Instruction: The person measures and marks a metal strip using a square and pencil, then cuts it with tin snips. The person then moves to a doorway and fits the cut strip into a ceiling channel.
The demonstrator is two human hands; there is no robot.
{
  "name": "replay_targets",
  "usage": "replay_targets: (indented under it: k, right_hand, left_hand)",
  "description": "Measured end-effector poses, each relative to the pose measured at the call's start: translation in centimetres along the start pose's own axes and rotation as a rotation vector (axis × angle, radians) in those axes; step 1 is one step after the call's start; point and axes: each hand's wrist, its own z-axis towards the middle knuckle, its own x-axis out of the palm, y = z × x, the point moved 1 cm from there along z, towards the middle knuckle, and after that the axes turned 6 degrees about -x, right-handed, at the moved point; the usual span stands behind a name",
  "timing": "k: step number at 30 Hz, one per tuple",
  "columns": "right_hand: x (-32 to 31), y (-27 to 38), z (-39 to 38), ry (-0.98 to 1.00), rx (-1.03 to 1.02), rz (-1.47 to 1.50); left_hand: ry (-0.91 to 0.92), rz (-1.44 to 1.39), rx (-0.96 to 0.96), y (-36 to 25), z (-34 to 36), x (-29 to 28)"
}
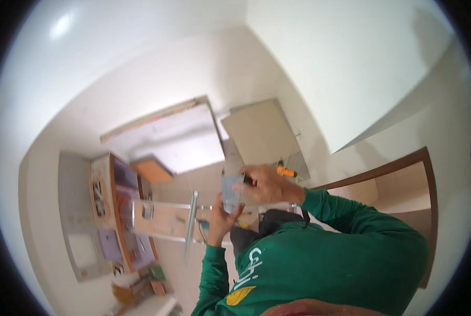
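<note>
In front of my chest, my left hand (pixel 222 221) grips the lower end of a flat, pale grey-blue piece (pixel 230 185), blurred and partly see-through; its exact kind is unclear. My right hand (pixel 267 185) is closed beside the piece's right edge. A small black and red object (pixel 249 180) shows at its fingers, like a tool handle, and the rest of it is hidden. Some right fingers reach across the face of the grey-blue piece and look smeared. Both arms are in green sleeves.
An aluminium ladder (pixel 193 224) stands below my hands. Large panels, one white (pixel 185 139) and one beige (pixel 261 131), lean by the wall. An orange and black power drill (pixel 286 171) lies right of them. Left are an open cabinet (pixel 120 210) and a broom (pixel 123 294); right, a brown doorframe (pixel 430 210).
</note>
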Motion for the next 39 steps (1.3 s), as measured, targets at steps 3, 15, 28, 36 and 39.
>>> replay_targets:
  k: [3,15,28,36,39]
  right_hand:
    - [-3.3,6.4,-1.6,-0.059,-0.074,-0.094]
    - [-15.8,15.7,-13.3,-0.628,-0.329,0.338]
    - [-25.5,21.4,-7.5,-0.912,-0.681,0.686]
    - [-25.2,27.4,-8.0,-1.008,-0.887,0.639]
    - [-25.9,29.7,-8.0,-1.010,-0.921,0.620]
  left_hand:
    - [0.099,0.205,0.186,-6.2,1.9,0.7]
    - [0.492,0.338,0.176,-13.6,7.0,-3.4]
    - [-0.482,1.245,1.522,-45.2,-0.7,-3.2]
    - [-0.622,1.062,1.755,-54.3,-1.0,-5.6]
    - [-0.678,0.968,1.774,-55.7,-0.2,-7.0]
